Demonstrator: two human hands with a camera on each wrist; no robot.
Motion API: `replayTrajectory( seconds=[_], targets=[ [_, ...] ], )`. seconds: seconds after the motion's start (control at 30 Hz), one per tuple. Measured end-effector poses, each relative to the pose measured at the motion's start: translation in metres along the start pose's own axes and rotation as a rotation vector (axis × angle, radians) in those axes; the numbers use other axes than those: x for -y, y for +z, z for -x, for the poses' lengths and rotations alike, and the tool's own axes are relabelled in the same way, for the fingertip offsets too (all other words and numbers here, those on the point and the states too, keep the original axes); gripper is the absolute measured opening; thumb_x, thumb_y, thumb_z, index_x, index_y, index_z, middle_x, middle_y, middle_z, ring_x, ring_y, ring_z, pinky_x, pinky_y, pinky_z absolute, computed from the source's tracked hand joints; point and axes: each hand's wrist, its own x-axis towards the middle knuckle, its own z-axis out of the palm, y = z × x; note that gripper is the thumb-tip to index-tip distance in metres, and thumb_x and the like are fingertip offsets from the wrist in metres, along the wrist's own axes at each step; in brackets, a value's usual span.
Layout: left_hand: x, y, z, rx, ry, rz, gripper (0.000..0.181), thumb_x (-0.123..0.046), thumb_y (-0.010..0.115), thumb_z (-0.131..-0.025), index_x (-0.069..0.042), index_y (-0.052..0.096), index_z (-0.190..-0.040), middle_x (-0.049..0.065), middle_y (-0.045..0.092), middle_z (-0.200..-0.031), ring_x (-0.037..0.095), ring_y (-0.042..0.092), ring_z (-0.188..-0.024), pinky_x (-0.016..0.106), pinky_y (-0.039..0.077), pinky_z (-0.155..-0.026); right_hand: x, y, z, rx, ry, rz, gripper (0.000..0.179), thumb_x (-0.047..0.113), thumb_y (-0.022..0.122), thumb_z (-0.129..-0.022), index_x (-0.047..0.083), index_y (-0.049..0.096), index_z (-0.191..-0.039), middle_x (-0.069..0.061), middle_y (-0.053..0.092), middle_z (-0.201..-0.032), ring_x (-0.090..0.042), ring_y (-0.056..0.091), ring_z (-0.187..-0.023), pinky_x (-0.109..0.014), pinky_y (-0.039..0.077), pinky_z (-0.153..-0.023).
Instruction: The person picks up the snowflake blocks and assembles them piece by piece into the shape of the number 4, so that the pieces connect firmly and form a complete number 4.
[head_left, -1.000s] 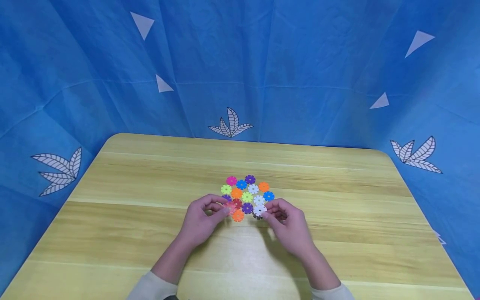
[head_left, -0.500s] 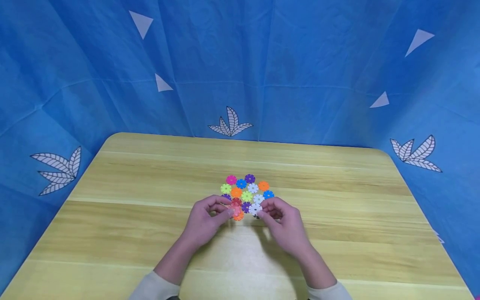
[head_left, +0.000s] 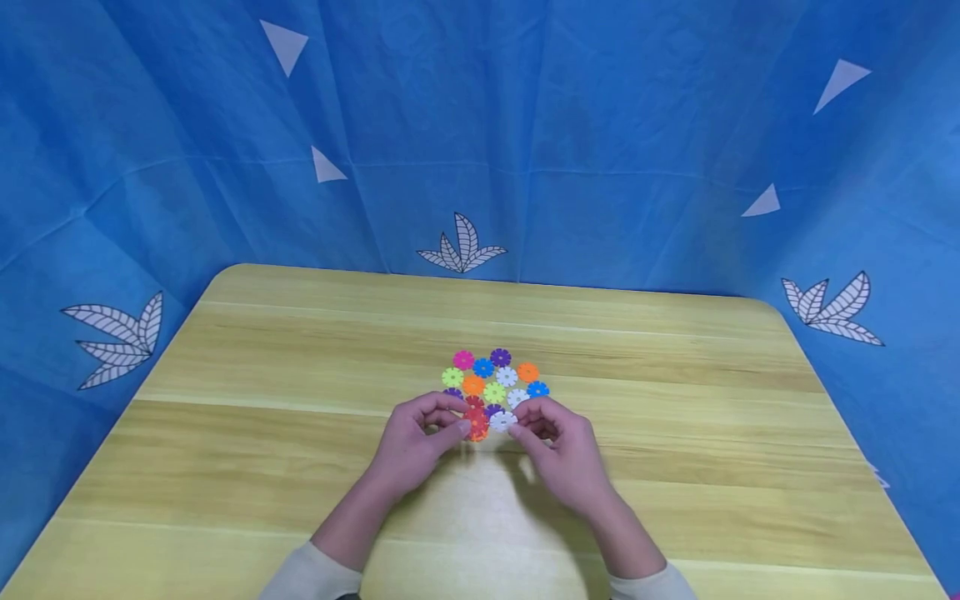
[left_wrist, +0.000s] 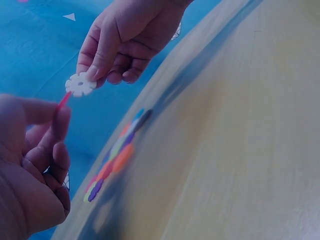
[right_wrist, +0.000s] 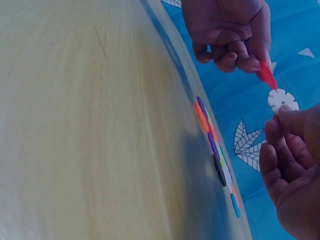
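On my feed, the left grip (head_left: 415, 440) pinches the red disc (head_left: 476, 419), the right grip (head_left: 564, 454) the white disc (head_left: 502, 422) at its three o'clock, both above the worktop (head_left: 300, 358). I'd expect light, stiff plastic, best held by the outer edges.

The white disc (left_wrist: 80, 90) and red disc (right_wrist: 266, 76) are smooth plastic, like the multicoloured discs (head_left: 489, 394); the tabletop (head_left: 675, 417) shows wood grain and a smooth, softly glossy finish; the backdrop (head_left: 615, 108) is creased, matt cloth, the sleeves (head_left: 311, 575) matt fabric.
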Motion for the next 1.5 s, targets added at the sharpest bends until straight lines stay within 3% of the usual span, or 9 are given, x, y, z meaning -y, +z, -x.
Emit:
replayTrajectory(
  seconds=[0.67,1.0,1.33,1.5],
  targets=[
    [0.000,0.006,-0.001,0.035,-0.018,0.011,0.014,-0.005,0.072,-0.090,-0.010,0.071,-0.103,0.015,0.070,-0.083,0.041,0.063,-0.084,0.026,0.048,-0.063,0.001,0.003,0.003,-0.014,0.016,-0.016,0.013,-0.008,0.071,-0.087,0.003,0.068,-0.092,-0.007,0.066,-0.083,-0.042,0.063,-0.075,-0.032,0.057,-0.066],
    [-0.001,0.007,0.002,0.020,-0.001,-0.009,0.014,-0.004,0.072,-0.090,-0.008,0.071,-0.103,0.008,0.068,-0.080,0.038,0.063,-0.081,0.028,0.045,-0.068,-0.004,0.002,0.003,0.006,-0.044,-0.031,0.010,0.003,0.075,-0.089,0.012,0.071,-0.091,0.001,0.067,-0.082,-0.034,0.065,-0.073,-0.031,0.057,-0.066],
    [-0.002,0.009,0.004,0.026,-0.002,0.016,0.014,-0.001,0.069,-0.090,-0.005,0.069,-0.104,0.009,0.070,-0.079,0.034,0.064,-0.084,0.037,0.046,-0.079,-0.008,0.005,0.003,-0.012,-0.116,-0.017,0.012,0.001,0.076,-0.087,0.012,0.072,-0.090,0.005,0.068,-0.081,-0.024,0.066,-0.071,-0.032,0.058,-0.066],
    [-0.002,0.010,0.005,0.018,-0.005,0.051,0.015,0.000,0.071,-0.088,-0.003,0.069,-0.103,0.010,0.070,-0.077,0.039,0.064,-0.080,0.033,0.047,-0.075,-0.011,0.006,0.002,-0.038,-0.168,-0.020,0.014,-0.001,0.076,-0.086,0.012,0.073,-0.089,0.006,0.068,-0.081,-0.019,0.066,-0.070,-0.032,0.058,-0.065]
  ],
)
